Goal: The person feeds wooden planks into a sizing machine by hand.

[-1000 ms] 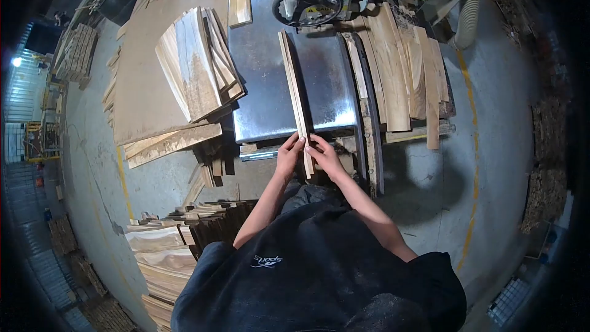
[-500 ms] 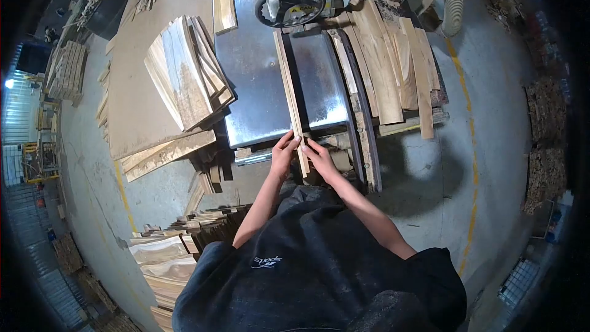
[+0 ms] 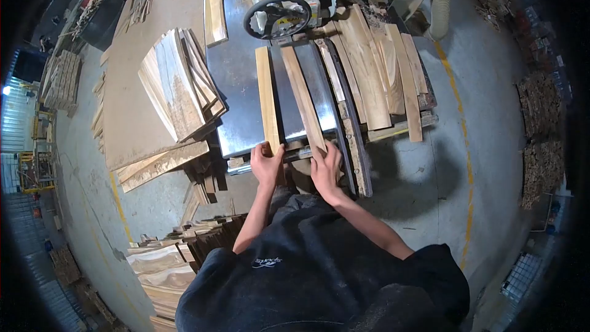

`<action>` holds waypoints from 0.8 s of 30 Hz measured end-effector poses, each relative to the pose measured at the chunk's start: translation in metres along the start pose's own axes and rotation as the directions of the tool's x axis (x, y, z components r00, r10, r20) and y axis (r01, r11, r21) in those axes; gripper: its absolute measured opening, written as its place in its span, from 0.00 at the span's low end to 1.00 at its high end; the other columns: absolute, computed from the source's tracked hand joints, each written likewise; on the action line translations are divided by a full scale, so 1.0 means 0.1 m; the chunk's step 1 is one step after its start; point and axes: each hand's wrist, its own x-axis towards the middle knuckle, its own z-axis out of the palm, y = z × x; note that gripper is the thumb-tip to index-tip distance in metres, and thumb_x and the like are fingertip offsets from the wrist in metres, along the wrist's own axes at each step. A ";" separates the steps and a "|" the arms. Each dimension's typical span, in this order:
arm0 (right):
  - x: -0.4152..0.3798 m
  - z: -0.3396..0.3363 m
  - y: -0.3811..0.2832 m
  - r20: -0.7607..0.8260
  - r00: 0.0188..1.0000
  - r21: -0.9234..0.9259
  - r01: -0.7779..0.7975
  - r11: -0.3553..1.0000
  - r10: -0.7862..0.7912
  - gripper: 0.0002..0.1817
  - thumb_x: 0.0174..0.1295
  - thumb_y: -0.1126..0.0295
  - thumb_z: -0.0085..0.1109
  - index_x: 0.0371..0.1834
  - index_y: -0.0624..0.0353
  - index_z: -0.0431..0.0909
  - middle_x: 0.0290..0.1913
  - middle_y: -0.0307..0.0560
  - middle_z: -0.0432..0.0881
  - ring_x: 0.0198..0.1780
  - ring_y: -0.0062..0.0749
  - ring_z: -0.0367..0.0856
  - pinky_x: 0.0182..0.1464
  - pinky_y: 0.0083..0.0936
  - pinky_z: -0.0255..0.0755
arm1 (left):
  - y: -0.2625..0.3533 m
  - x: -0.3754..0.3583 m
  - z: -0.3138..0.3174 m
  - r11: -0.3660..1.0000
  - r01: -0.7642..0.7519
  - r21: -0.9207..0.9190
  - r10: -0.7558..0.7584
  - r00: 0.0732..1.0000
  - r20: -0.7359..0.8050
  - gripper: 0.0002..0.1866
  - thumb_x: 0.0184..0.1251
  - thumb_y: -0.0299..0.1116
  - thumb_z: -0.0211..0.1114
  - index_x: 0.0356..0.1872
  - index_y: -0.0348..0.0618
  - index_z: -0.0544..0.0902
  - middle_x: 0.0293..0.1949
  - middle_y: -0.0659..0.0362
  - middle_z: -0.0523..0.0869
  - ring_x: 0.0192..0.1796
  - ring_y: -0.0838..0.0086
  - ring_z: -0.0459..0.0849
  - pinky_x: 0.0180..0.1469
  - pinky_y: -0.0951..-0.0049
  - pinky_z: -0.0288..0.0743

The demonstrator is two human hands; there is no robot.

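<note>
Since the earlier frame, the yellowish strip (image 3: 266, 95) and the browner strip (image 3: 302, 95) have parted from a held-together pair; now they lie side by side on the metal counter (image 3: 236, 92), pointing toward twelve o'clock. The left hand (image 3: 267, 164) grips the yellowish strip's near end; the right hand (image 3: 326, 169) appears to pinch the browner one's. Both strips should handle as light, stiff wood, not slippery, though thin edges may splinter; the near ends at the counter's edge seem the handiest hold. Beyond the far ends, at twelve o'clock, a handwheel (image 3: 276, 0) and its machine (image 3: 316, 9) stand in the way. A rail (image 3: 351, 132) bounds two o'clock, loose boards (image 3: 369, 67) beyond it; stacked boards (image 3: 175, 89) sit at ten.
</note>
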 end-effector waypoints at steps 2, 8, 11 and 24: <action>0.25 0.03 0.03 -0.012 0.973 0.021 0.231 0.973 -0.230 0.18 0.59 0.79 0.58 0.54 0.66 0.79 0.64 0.59 0.71 0.68 0.57 0.67 0.66 0.46 0.65 | -0.05 0.01 0.08 0.967 -0.130 0.219 0.141 0.989 -0.038 0.21 0.49 0.42 0.78 0.39 0.40 0.82 0.33 0.48 0.81 0.34 0.52 0.81 0.39 0.56 0.77; 0.77 0.54 0.51 -0.060 0.953 0.117 0.302 0.946 -0.297 0.22 0.53 0.87 0.57 0.53 0.62 0.83 0.58 0.55 0.82 0.69 0.49 0.72 0.71 0.44 0.64 | 0.01 0.30 0.28 0.908 -0.273 0.319 0.316 0.944 -0.092 0.21 0.49 0.44 0.79 0.30 0.37 0.80 0.42 0.44 0.77 0.45 0.49 0.76 0.46 0.54 0.72; 1.09 0.53 0.49 -0.010 0.975 0.087 0.224 0.971 -0.223 0.25 0.49 0.89 0.53 0.52 0.62 0.83 0.65 0.51 0.77 0.73 0.50 0.66 0.71 0.44 0.61 | -0.10 0.69 0.37 0.899 -0.361 0.248 0.391 0.917 -0.083 0.20 0.50 0.42 0.79 0.30 0.36 0.81 0.45 0.41 0.77 0.50 0.48 0.74 0.52 0.52 0.70; 2.86 0.97 0.29 0.083 0.949 -0.068 0.311 0.948 -0.305 0.07 0.50 0.87 0.56 0.29 0.63 0.76 0.63 0.51 0.76 0.73 0.52 0.63 0.71 0.49 0.60 | -0.23 4.80 1.05 0.875 0.050 0.482 0.137 0.928 -0.345 0.40 0.48 0.68 0.70 0.61 0.57 0.81 0.59 0.32 0.71 0.63 0.38 0.68 0.64 0.39 0.61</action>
